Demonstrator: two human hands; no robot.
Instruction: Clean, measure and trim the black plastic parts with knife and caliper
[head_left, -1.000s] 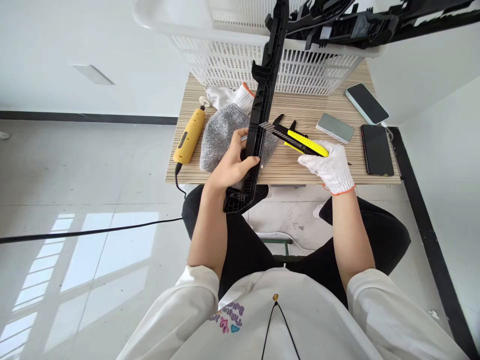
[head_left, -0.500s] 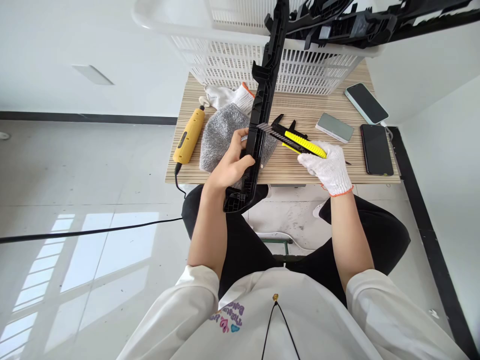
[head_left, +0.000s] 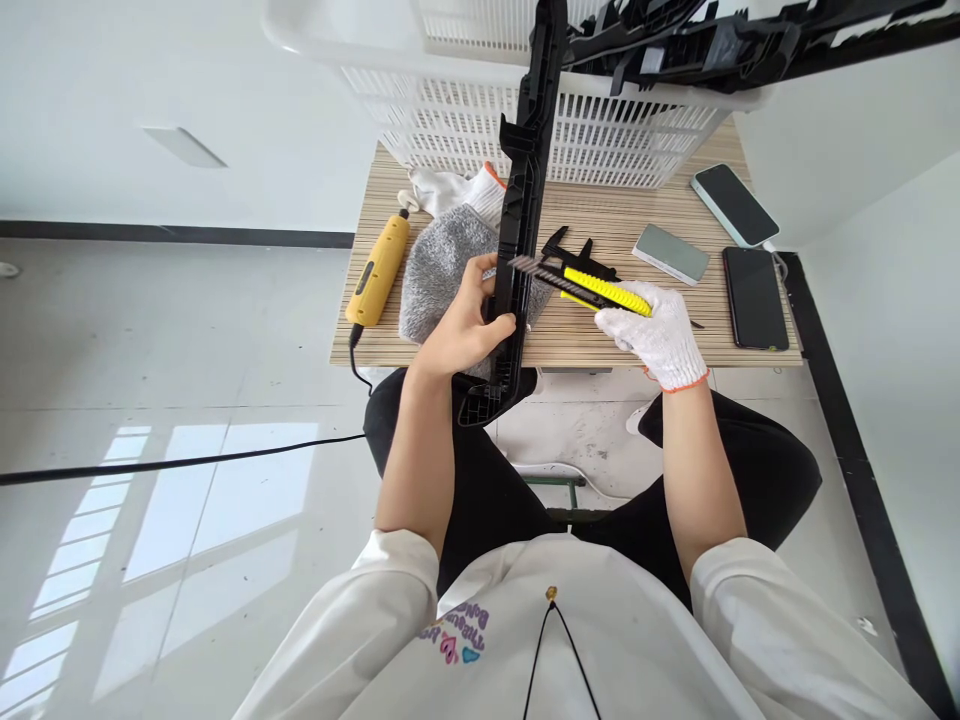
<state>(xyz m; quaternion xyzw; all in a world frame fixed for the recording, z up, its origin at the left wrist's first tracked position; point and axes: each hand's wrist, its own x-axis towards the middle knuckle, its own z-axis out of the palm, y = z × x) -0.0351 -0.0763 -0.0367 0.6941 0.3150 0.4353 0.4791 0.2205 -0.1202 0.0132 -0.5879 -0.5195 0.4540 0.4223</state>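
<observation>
My bare left hand (head_left: pixel 474 318) grips a long black plastic trim piece (head_left: pixel 525 190) near its lower end. The piece stands lengthwise in front of me, its far end over the basket rim. In a white knit glove, my right hand (head_left: pixel 651 325) is closed around a yellow and black utility knife (head_left: pixel 604 288). The knife's blade is extended and points left, its tip at the trim piece's edge; whether it touches I cannot tell. Behind the trim piece lies a grey cloth (head_left: pixel 442 265). A black caliper (head_left: pixel 581 255) rests just beyond the knife, partly hidden.
A white slatted basket (head_left: pixel 457 120) with several black plastic parts (head_left: pixel 697 50) stands at the table's back. Left lies a yellow corded rotary tool (head_left: pixel 381 270) beside a white glove (head_left: pixel 484 195). At right are two phones (head_left: pixel 735 205) (head_left: pixel 754 298) and a grey-green box (head_left: pixel 671 253).
The trim piece has turned slightly, its far end shifting left and its near end right. The knife blade has moved a little down and left along it.
</observation>
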